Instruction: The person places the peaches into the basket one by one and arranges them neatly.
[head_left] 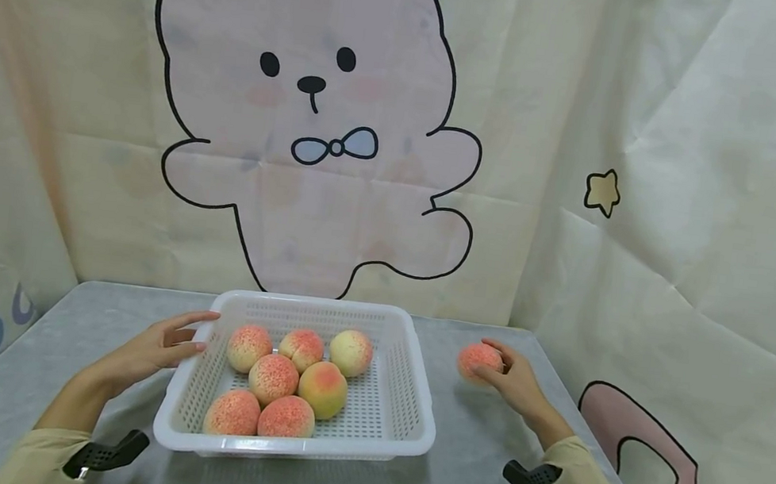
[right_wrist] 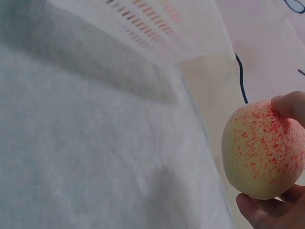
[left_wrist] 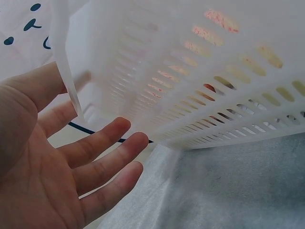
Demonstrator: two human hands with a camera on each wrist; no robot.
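My right hand (head_left: 521,383) grips a peach (head_left: 477,362) above the table's right side, apart from the basket. Up close, the speckled red and cream peach (right_wrist: 262,150) sits between the thumb and fingers (right_wrist: 259,210). At the left side of a white plastic basket (head_left: 380,405), my left hand (head_left: 149,348) lays its thumb and index finger on the rim. Its other fingers (left_wrist: 107,186) stretch out loosely below the rim, beside the slotted wall (left_wrist: 167,95). Inside the basket lie several peaches, including a pale one (head_left: 351,352) and an orange-yellow one (head_left: 322,390).
A grey cloth covers the table (head_left: 455,473). Behind it hangs a curtain (head_left: 520,89) printed with a pink cartoon animal, and more cloth closes in both sides. Black wrist cameras (head_left: 107,455) are strapped over both sleeves.
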